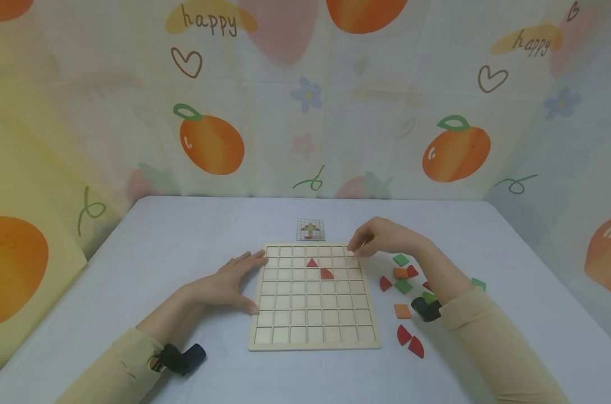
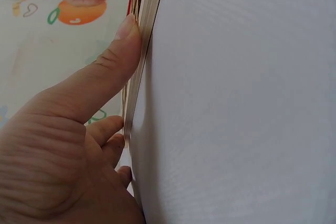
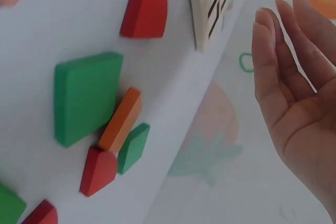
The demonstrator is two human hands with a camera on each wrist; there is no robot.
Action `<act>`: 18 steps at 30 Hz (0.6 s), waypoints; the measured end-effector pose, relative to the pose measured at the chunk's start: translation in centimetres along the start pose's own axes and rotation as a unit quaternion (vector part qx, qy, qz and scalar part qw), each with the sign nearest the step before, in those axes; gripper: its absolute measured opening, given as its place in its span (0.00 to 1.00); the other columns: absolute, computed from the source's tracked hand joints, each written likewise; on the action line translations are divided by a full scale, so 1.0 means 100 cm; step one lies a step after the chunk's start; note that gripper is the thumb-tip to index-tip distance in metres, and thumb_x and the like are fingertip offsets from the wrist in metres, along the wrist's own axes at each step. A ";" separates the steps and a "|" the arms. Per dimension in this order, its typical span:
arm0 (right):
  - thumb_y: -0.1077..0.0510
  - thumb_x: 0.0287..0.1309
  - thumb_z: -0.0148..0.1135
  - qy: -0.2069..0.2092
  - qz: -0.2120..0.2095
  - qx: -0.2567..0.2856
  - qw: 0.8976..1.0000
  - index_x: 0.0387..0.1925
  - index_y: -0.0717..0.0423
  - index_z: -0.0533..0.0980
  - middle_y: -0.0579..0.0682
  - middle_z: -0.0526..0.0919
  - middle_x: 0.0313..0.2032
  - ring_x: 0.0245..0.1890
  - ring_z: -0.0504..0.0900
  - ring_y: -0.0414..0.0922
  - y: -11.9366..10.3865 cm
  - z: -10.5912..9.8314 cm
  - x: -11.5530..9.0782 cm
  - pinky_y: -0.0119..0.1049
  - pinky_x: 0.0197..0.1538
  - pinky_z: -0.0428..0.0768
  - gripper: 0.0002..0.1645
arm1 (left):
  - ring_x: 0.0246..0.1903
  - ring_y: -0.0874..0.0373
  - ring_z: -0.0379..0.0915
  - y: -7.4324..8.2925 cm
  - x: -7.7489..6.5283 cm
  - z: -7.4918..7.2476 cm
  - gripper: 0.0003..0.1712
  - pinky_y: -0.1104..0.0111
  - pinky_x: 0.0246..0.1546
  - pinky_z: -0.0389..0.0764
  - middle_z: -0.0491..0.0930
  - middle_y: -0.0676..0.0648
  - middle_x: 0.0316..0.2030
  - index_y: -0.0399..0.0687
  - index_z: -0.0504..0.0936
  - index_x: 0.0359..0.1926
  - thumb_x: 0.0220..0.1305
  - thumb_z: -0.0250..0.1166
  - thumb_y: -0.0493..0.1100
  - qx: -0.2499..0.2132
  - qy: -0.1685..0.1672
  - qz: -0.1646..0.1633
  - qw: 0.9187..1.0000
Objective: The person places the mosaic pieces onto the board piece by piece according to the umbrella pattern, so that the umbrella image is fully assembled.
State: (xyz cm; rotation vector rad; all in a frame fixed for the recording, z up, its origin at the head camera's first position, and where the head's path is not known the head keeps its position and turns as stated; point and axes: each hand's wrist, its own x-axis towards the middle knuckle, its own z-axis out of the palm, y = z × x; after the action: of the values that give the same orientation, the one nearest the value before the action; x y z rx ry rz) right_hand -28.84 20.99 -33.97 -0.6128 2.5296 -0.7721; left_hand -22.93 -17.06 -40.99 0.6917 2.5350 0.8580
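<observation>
A wooden grid board [image 1: 297,303] lies on the table. On it are a red triangle [image 1: 312,262] and a red quarter-circle piece [image 1: 327,274]. My left hand [image 1: 219,286] rests at the board's left edge, fingers spread and thumb [image 2: 126,40] against the rim. Over the board's upper right corner is my right hand [image 1: 381,237], its fingers bent loosely. In the right wrist view the fingers [image 3: 268,61] show no piece between them. Right of the board lie loose pieces: an orange square [image 1: 402,311], green pieces [image 3: 86,98] and red quarter-circles [image 3: 147,6].
A small pattern card [image 1: 311,229] with a printed grid figure lies just beyond the board's far edge. Below the loose pieces, two red quarter-circles [image 1: 416,347] lie close together. A fruit-print curtain [image 1: 305,140] hangs behind the white table [image 1: 209,224].
</observation>
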 end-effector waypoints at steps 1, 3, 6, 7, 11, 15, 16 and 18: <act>0.57 0.58 0.66 0.000 0.001 0.000 1.000 0.44 0.52 0.85 0.45 0.88 0.40 0.39 0.81 0.42 0.003 -0.001 -0.002 0.35 0.46 0.81 0.12 | 0.79 0.35 0.31 0.000 0.000 0.000 0.65 0.31 0.73 0.38 0.44 0.46 0.80 0.48 0.53 0.77 0.43 0.79 0.59 0.000 0.000 0.000 1.000; 0.57 0.58 0.66 0.000 0.003 0.000 1.000 0.44 0.52 0.85 0.46 0.88 0.41 0.39 0.81 0.42 0.009 -0.003 -0.006 0.35 0.47 0.81 0.12 | 0.79 0.36 0.31 0.001 0.000 0.000 0.65 0.31 0.73 0.38 0.43 0.46 0.80 0.48 0.53 0.77 0.43 0.79 0.59 -0.001 -0.001 -0.001 1.000; 0.57 0.58 0.66 -0.001 0.004 0.004 1.000 0.45 0.53 0.85 0.47 0.89 0.42 0.40 0.82 0.42 0.018 -0.006 -0.011 0.37 0.48 0.82 0.13 | 0.79 0.35 0.31 0.002 0.000 0.000 0.65 0.31 0.72 0.38 0.43 0.46 0.80 0.48 0.53 0.77 0.44 0.78 0.59 -0.002 -0.001 -0.002 1.000; 0.56 0.58 0.66 -0.001 0.008 0.006 1.000 0.45 0.53 0.85 0.47 0.89 0.42 0.40 0.82 0.42 0.021 -0.007 -0.013 0.37 0.48 0.82 0.12 | 0.79 0.35 0.31 0.002 -0.001 0.000 0.65 0.31 0.72 0.38 0.43 0.46 0.80 0.48 0.53 0.77 0.44 0.78 0.59 -0.002 -0.001 -0.001 1.000; 0.56 0.59 0.66 -0.004 0.027 0.019 0.999 0.45 0.53 0.84 0.49 0.88 0.43 0.41 0.82 0.42 0.033 -0.011 -0.020 0.37 0.49 0.82 0.13 | 0.78 0.34 0.31 0.002 -0.001 0.000 0.64 0.31 0.72 0.38 0.43 0.44 0.80 0.46 0.53 0.77 0.44 0.78 0.58 -0.002 0.000 0.007 1.000; 0.56 0.58 0.67 -0.002 0.048 0.025 0.999 0.44 0.54 0.84 0.50 0.89 0.42 0.40 0.83 0.43 0.047 -0.015 -0.029 0.38 0.49 0.83 0.12 | 0.79 0.35 0.31 0.002 0.000 0.000 0.65 0.32 0.73 0.37 0.43 0.45 0.80 0.47 0.53 0.77 0.44 0.78 0.59 0.002 -0.001 0.007 1.000; 0.55 0.58 0.67 0.001 0.055 0.026 0.998 0.44 0.54 0.84 0.50 0.89 0.42 0.40 0.83 0.43 0.050 -0.016 -0.032 0.38 0.50 0.83 0.12 | 0.78 0.34 0.31 0.002 0.000 0.000 0.65 0.32 0.73 0.37 0.44 0.44 0.80 0.46 0.53 0.77 0.44 0.78 0.60 0.004 -0.001 0.008 1.000; 0.54 0.58 0.68 0.006 0.067 0.025 0.997 0.42 0.53 0.84 0.50 0.89 0.41 0.41 0.83 0.44 0.056 -0.017 -0.037 0.40 0.51 0.84 0.12 | 0.78 0.35 0.31 0.002 0.000 0.000 0.65 0.32 0.73 0.37 0.43 0.44 0.80 0.47 0.53 0.77 0.44 0.78 0.60 0.004 -0.002 0.007 1.000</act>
State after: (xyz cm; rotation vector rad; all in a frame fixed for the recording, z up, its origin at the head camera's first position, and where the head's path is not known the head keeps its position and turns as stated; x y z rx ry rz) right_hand -28.30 27.81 -35.13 -0.4184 2.5237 -0.7912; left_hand -22.90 -16.95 -40.84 0.7135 2.5345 0.8522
